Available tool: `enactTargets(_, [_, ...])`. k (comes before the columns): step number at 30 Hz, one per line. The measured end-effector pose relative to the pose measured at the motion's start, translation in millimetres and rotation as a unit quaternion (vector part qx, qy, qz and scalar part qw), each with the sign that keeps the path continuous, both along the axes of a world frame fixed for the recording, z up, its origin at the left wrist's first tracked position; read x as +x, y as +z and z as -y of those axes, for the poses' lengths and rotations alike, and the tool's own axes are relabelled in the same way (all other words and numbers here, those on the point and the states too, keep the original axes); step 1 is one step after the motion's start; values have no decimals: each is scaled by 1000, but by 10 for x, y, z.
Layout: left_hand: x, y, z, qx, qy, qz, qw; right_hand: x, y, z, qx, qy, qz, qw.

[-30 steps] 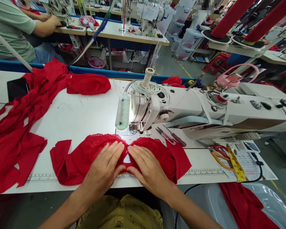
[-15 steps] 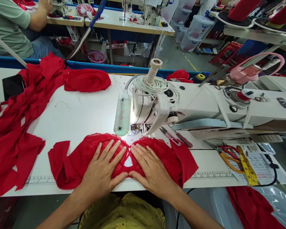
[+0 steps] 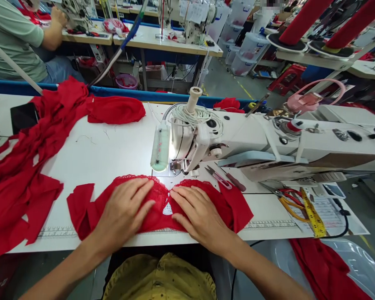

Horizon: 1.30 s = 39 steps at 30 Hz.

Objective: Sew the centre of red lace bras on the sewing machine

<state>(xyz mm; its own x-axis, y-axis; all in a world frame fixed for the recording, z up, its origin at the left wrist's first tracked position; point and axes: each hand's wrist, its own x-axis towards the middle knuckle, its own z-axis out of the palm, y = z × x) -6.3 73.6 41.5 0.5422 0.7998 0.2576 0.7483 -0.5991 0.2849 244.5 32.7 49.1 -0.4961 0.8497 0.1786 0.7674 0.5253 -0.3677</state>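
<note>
A red lace bra (image 3: 158, 214) lies spread on the white sewing table, its two cups side by side and joined by a narrow middle with a small gap below. My left hand (image 3: 125, 206) rests on the left cup, fingers stretched out and slightly bent. On the right cup lies my right hand (image 3: 201, 212), fingers extended, thumb apart, the tips by the middle join. Neither hand grips the fabric. Just beyond the bra stands the needle end of a white sewing machine (image 3: 187, 143), with a lit pale-green panel (image 3: 160, 148) beside it.
Red fabric pieces (image 3: 50, 133) are heaped at left near a black phone-like slab (image 3: 23, 117). Thread snips (image 3: 218, 178) and a dark-handled tool (image 3: 236, 182) lie right of the needle area. Farther right are orange-handled scissors (image 3: 292, 208) and a yellow tape measure (image 3: 312, 214). A co-worker (image 3: 15, 46) sits beyond.
My left hand has shifted left and up off the middle, its fingers less spread. My right hand stays on its cup. The view has turned slightly right.
</note>
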Motion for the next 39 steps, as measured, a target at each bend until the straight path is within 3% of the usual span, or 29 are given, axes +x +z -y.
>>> enactTargets(3, [-151,32,-264,-8,32,-62,998,-10,57,-127,-9,2,38,999])
enactTargets(6, [-216,85,-464,-54,17,-131,990,-71,92,-218,-39,-11,76,996])
enactTargets(10, [-198,380,-490,-97,-28,-172,980,-207,164,-220,-92,-52,94,990])
enactTargets(12, [-203,561,-329,-53,-5,-158,986,-267,206,-185,-78,-82,62,992])
enactTargets(15, [-217,666,133,115,13,-56,992,-316,228,-112,7,-146,-93,985])
enactTargets(18, [-186,527,575,127,-145,90,977,-330,162,-49,11,-183,-287,940])
enactTargets(21, [-129,382,649,24,-90,182,979,-346,65,-16,-71,-189,-384,901])
enactTargets(25, [-30,360,241,-73,-18,248,966,-380,24,-9,-166,-198,-448,856])
enactTargets(29, [138,377,-111,-254,-87,227,936,-318,72,-19,-257,-215,-474,814])
enactTargets(31, [215,402,-164,-286,-106,214,928,-200,131,-8,-266,-201,-443,832])
enactTargets(34, [271,477,-168,-269,-82,196,939,30,276,67,-227,-147,-359,893])
enactTargets(39, [307,570,-160,-203,-102,147,963,66,429,228,-55,-139,-253,956])
